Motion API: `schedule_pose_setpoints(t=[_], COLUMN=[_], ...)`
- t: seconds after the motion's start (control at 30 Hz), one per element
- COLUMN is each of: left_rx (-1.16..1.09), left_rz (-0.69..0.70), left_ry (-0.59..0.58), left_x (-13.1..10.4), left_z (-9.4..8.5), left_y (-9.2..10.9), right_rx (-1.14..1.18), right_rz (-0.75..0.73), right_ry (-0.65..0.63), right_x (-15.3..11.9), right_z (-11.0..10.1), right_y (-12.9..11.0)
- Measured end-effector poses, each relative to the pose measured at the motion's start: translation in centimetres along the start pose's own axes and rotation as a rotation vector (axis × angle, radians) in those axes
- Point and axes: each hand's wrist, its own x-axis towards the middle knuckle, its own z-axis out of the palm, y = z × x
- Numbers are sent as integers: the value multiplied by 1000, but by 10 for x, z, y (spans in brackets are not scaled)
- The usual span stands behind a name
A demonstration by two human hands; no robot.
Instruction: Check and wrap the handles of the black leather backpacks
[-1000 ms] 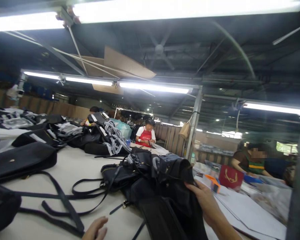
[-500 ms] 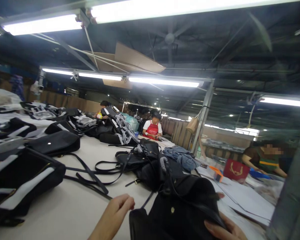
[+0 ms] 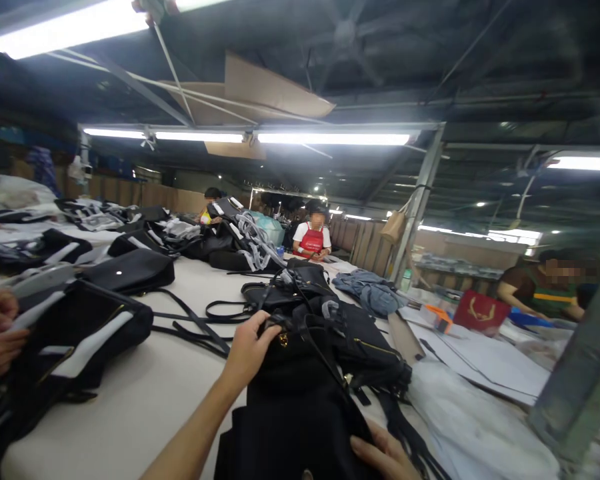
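A black bag [image 3: 290,427] lies at the bottom centre on the pale table [image 3: 145,413]. At its upper left, beside a small gold fitting [image 3: 283,339], my left hand [image 3: 253,343] pinches the dark edge or strap. My right hand [image 3: 385,453] grips the bag's lower right side, its fingers partly on the black material. Just beyond lies another black bag [image 3: 370,343] with a gold zip, and dark straps trail to its right.
Another person's hands [image 3: 0,327] work at a black bag with white strips [image 3: 100,333] on the left. Bags are heaped behind. Clear plastic [image 3: 480,420], a red piece [image 3: 480,312] and a metal post [image 3: 580,373] stand right. Other people are farther back.
My left hand has moved up from the bare table onto the bag's top. The bag has been turned or lowered, showing more of the bag behind. The other person's hands have come further into view.
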Motion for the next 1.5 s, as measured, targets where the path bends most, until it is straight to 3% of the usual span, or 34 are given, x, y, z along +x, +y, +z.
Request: schedule_pose_setpoints(t=[0.1, 0.2, 0.27, 0.33, 0.37, 0.43, 0.53, 0.7, 0.93, 1.1, 1.23, 1.3, 1.4, 1.5], left_rx=[105, 185, 193, 183, 173, 161, 176, 263, 542, 571, 574, 517, 472, 418], left_rz=[-36, -5, 44, 39, 7, -74, -87, 158, 772, 884, 854, 700, 384, 268], left_ry=[65, 70, -84, -346, -468, -635, -723, -808, -849, -846, -877, -844, -688, -648], left_x=[6, -17, -44, -72, -84, -101, -111, -113, -113, -117, -113, -105, -88, -77], left_z=[0, -1, -2, -1, 1, 7, 17, 21, 25, 31, 37, 40, 38, 28], left_y=[-19, -21, -12, -2, 2, 6, 2, -4, -9, -10, -12, -17, -26, -24], right_rx=[-248, -533, -728, -923, -986, -1021, -907, -744, -726, -758, -776, -779, -755, -729], right_rz=[1, 20, -48, -176, -226, -185, -23, 155, 166, 182, 175, 177, 168, 149], right_ry=[33, 85, 170, 258, 227, -7, -308, -327, -325, -339, -346, -347, -357, -363], right_x=[16, 21, 15, 4, -1, -10, -20, -29, -26, -25, -25, -24, -24, -24], right_z=[-3, -7, -5, 3, 9, 23, 38, 39, 41, 44, 45, 46, 46, 46], right_y=[31, 38, 22, -6, -21, -42, -42, -10, -19, -23, -25, -26, -27, -27])
